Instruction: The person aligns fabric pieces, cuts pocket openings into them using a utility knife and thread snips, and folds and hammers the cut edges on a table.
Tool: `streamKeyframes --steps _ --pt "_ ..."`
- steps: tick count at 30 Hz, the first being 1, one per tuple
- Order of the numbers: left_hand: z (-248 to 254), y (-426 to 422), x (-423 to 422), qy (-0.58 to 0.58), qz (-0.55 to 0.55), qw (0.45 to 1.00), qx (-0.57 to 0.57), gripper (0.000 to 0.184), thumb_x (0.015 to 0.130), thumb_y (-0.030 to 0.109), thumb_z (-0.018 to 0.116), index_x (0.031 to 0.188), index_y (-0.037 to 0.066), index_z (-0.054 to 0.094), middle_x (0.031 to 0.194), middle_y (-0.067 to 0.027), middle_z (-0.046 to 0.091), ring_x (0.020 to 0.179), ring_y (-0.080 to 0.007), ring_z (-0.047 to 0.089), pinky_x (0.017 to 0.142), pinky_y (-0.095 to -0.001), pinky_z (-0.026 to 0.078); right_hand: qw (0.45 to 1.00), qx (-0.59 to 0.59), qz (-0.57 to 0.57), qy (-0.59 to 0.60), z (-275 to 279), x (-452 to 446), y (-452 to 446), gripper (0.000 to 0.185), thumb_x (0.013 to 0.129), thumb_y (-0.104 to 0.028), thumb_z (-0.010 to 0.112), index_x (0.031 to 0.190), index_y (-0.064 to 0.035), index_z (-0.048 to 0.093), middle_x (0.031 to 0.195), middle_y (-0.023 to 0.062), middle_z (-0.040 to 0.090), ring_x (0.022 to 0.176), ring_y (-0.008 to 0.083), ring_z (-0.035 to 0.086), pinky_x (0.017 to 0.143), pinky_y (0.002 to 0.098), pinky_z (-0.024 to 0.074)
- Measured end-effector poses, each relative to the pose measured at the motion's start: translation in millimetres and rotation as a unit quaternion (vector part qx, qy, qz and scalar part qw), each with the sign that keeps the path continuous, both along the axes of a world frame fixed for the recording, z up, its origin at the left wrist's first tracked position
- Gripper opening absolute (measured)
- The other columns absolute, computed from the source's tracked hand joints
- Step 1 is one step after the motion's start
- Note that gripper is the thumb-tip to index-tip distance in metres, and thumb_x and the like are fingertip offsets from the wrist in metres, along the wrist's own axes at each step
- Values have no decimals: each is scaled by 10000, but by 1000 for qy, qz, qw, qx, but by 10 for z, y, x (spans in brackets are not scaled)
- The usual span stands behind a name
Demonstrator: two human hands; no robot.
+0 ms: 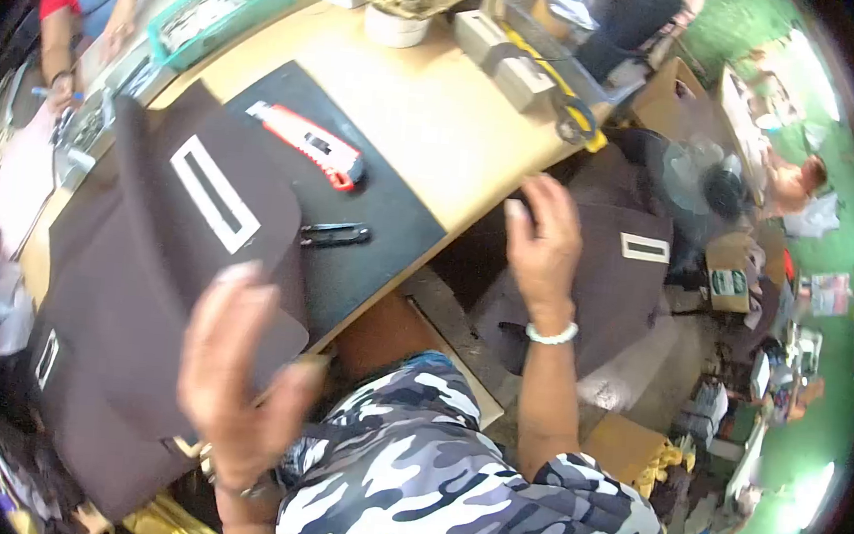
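Brown cloth (120,343) lies near the blurred, wide-spread left hand (228,372), while the right hand (546,246), thumb parted from fingers, hangs beside the table (429,117)

The pale wooden table (447,138) is partly covered by a black mat (386,209) and dark brown fabric (134,294). On the mat, a red cutter (311,143) and a black tool (337,235) are laid. Toward the far edge, a teal basket (233,31) and a white bowl (395,30) are set.
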State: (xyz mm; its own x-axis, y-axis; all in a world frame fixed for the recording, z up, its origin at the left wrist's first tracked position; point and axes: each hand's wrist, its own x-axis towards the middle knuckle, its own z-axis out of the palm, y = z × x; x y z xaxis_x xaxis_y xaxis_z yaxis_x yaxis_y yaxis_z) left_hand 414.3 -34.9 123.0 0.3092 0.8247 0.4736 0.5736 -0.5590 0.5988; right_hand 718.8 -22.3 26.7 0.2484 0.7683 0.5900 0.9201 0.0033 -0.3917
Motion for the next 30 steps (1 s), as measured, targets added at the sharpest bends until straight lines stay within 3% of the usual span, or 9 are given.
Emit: streamKeyframes --steps 3,6,11,13,15,17,19,22,30 --pt "-244 -38 -543 -12 211 977 -11 435 817 159 637 1211 -4 549 1234 -173 542 1156 -293 510 987 -418 378 999 -7 48 -23 -59 -219 50 224 782 -130 640 964 -1 613 1079 164 572 1051 318 532 928 415 400" --pt "-504 -79 -783 -42 273 959 -56 356 884 125 566 1211 -16 540 1244 -172 533 1159 -284 507 984 -402 378 998 0 34 -60 -128 -214 -12 245 786 -161 643 979 -13 612 1071 149 568 1047 310 525 918 435 390" --pt "-706 -123 -787 3 264 962 -64 340 887 86 558 1209 -21 535 1259 -167 522 1170 -284 498 979 -385 382 982 -46 -164 -80 -269 385 -373 264 831 -223 604 995 -18 629 1080 159 571 1038 312 522 886 434 386" --pt "-731 -101 -729 18 259 964 -55 340 879 79 567 1202 -22 539 1263 -167 519 1173 -288 496 980 -383 382 953 -109 -271 -74 -464 768 -595 369 880 -314 537 1097 -22 601 1188 181 533 1133 329 473 929 478 358" --pt "-731 -63 -623 30 261 964 -45 337 872 74 574 1194 -22 545 1268 -167 515 1174 -291 495 982 -382 381 910 -172 -374 -53 -590 1077 -772 508 911 -417 459 1249 -41 508 1322 207 436 1241 363 378 975 540 308" --pt "-739 -32 -576 48 259 964 -38 335 869 76 578 1188 -22 549 1271 -167 514 1176 -294 493 984 -387 379 853 -289 -433 41 -614 1232 -915 683 888 -535 431 1408 -111 304 1447 199 266 1323 411 251 1022 614 222" --pt "-736 4 -549 60 258 964 -30 334 867 77 581 1184 -23 552 1273 -167 513 1178 -297 491 986 -392 376 843 -303 -422 139 -687 1269 -1050 720 880 -569 415 1432 -138 251 1475 190 209 1344 409 210 1028 624 212" --pt "-722 25 -550 66 256 964 -26 337 865 77 580 1185 -24 551 1275 -167 511 1183 -303 486 992 -395 370 840 -262 -439 185 -836 1238 -1215 738 879 -588 396 1444 -148 218 1490 181 177 1354 405 188 1024 631 216" --pt "-756 38 -644 69 226 972 -15 370 871 73 563 1225 -25 516 1303 -175 480 1201 -307 469 999 -397 359 831 -234 -455 220 -804 1263 -1306 771 864 -612 404 1444 -140 215 1483 200 186 1350 411 197 1022 635 212"
